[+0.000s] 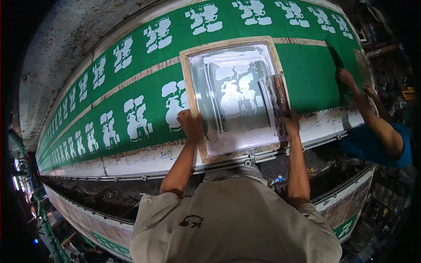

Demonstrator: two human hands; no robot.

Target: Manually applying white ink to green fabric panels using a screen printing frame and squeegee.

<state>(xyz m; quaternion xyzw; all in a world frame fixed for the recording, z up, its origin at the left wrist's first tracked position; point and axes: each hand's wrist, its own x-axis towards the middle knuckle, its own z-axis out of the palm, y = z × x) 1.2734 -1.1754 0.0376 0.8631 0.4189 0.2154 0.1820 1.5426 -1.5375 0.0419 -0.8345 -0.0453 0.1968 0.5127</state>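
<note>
The frame (190,81) is gripped by the curled left hand (190,125); between the hands, the squeegee (278,98), clasped in the closed right hand (290,123), should be drawn evenly.

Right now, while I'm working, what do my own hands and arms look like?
Your left hand and right hand are bare, with no gloves, and your forearms are uncovered. The sleeves are short and greyish beige, part of a matching shirt with a small dark curved motif on it.
</note>
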